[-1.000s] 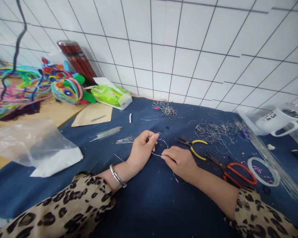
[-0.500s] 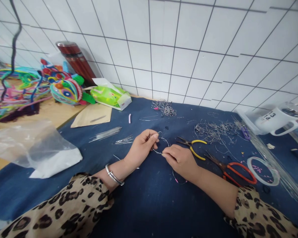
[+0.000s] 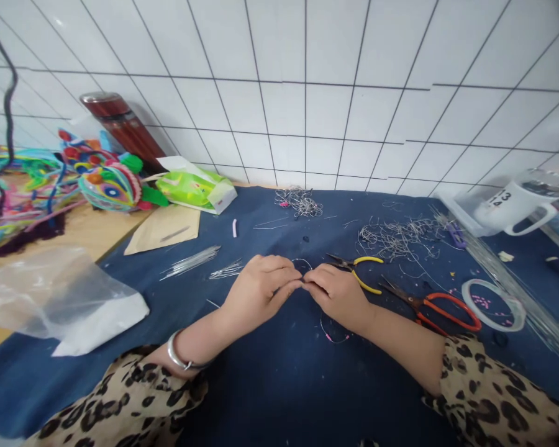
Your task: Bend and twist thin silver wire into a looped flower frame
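A thin silvery wire ring [image 3: 306, 262] is pinched between both hands over the dark blue cloth [image 3: 279, 385]; most of it is hidden by my fingers. My left hand [image 3: 265, 282] closes on its near side with thumb and fingertips. Touching its fingertips, my right hand [image 3: 338, 295] grips the same ring. Below my right hand lies a wire loop with pink beads [image 3: 338, 339]. Just beyond that hand are yellow-handled pliers [image 3: 361, 273], their jaws pointing left. Red-handled scissors [image 3: 440, 310] rest near my right wrist.
Tangled wire [image 3: 395, 239] lies at the right, another tangle [image 3: 300, 202] at the back. Cut wire pieces [image 3: 190, 262] are on the left. A clear round dish [image 3: 468, 298] holds pink beads. A white mug [image 3: 507, 208], red flask [image 3: 125, 130] and plastic bag [image 3: 32, 292] stand around the edges.
My left hand has moved down the ring to meet my right fingertips, and its fingers now cover much of the wire. The camera view has shifted slightly.
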{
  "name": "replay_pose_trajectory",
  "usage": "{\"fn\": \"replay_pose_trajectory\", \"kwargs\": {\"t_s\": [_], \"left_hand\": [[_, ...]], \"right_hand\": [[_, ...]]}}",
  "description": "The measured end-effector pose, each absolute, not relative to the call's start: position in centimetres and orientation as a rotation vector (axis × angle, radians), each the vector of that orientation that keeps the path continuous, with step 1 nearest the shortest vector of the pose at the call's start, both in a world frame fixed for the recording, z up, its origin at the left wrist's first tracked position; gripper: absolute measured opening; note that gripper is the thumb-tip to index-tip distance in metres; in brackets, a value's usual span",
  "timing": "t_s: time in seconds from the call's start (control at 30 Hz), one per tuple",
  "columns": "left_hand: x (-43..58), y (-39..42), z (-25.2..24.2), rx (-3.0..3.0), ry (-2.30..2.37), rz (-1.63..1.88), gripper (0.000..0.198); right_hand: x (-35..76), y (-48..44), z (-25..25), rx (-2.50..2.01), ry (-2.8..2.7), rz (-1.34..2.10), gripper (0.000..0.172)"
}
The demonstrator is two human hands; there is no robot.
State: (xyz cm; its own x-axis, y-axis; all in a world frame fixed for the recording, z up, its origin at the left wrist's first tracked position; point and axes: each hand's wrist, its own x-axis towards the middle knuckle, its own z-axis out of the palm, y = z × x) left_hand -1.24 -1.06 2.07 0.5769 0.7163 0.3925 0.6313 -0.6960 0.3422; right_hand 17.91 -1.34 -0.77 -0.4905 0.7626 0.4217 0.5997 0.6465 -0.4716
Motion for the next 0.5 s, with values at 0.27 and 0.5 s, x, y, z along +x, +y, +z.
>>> {"fn": "replay_pose_trajectory", "kwargs": {"t_s": [0.27, 0.5], "left_hand": [[-0.72, -1.32, 1.13, 2.509, 1.209, 0.509, 0.022], [-1.29, -0.65, 1.03, 2.456, 1.180, 0.597, 0.019]], "right_hand": [[18.00, -1.36, -0.96, -1.079, -2.264, 0.447, 0.017], [18.12, -0.57, -0.79, -1.271, -1.926, 0.664, 0.019]]}}
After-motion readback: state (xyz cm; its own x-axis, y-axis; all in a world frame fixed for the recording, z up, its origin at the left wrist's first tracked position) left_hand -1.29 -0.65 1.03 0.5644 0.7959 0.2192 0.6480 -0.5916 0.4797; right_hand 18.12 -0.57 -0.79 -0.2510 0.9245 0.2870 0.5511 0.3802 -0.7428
